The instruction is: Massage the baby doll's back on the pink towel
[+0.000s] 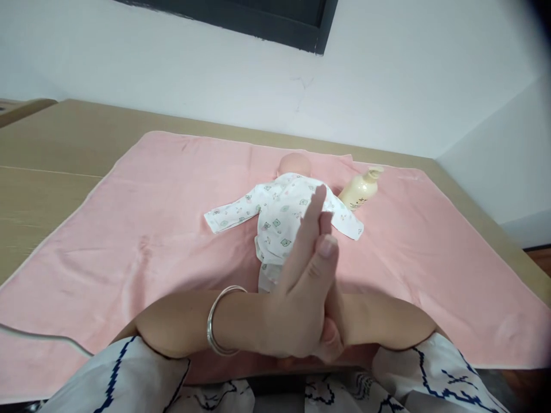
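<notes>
My two hands are pressed palm to palm in front of me, fingers stretched out and pointing away. My left hand [297, 287] lies on top and hides most of my right hand [333, 327]; a silver bangle circles my left wrist. Neither hand holds anything. Just beyond my fingertips a baby doll [284, 215] in a white printed suit lies on a pink towel [142, 241], its head toward the wall. A cream lotion bottle [360, 190] lies beside the doll's right sleeve.
The pink towel covers a wooden table [51, 155] that runs to a white wall. A dark window frame [258, 20] sits high on the wall. A white cable [38, 338] crosses the towel's near left corner.
</notes>
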`<state>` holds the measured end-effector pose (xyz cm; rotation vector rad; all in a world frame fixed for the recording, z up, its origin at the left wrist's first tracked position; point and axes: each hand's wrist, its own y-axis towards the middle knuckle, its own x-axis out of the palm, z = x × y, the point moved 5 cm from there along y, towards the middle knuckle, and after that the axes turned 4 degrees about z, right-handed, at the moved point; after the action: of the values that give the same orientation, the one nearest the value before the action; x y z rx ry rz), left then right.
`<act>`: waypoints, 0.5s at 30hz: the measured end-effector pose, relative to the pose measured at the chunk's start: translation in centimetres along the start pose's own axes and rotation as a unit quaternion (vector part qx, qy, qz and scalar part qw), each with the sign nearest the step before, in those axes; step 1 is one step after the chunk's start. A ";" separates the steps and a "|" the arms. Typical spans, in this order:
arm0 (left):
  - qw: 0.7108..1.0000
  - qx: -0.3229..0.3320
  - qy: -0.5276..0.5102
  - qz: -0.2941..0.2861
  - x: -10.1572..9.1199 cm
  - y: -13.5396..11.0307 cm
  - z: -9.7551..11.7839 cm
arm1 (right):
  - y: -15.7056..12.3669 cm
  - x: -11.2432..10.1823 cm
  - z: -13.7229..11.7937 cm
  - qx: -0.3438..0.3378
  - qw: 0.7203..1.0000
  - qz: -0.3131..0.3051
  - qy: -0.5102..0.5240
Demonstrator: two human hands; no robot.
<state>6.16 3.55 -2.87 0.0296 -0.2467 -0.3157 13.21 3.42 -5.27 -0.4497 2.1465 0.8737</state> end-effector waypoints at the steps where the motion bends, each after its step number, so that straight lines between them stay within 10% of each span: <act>1: 0.999 0.022 0.022 0.037 -0.7 0.4 0.4 | -0.1 -0.2 -0.7 -0.026 0.999 0.016 0.033; 7: 0.986 0.108 0.037 0.123 -3.2 5.4 0.9 | 0.8 -1.3 -0.8 -0.026 0.996 0.055 0.072; 15: 0.948 0.114 0.164 0.249 -9.6 15.3 -4.4 | 7.0 1.0 10.3 0.025 0.999 0.000 -0.043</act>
<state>3.03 21.07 -8.38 0.2435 0.0466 0.2238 14.01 15.63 -7.80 -0.3797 2.0853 0.8241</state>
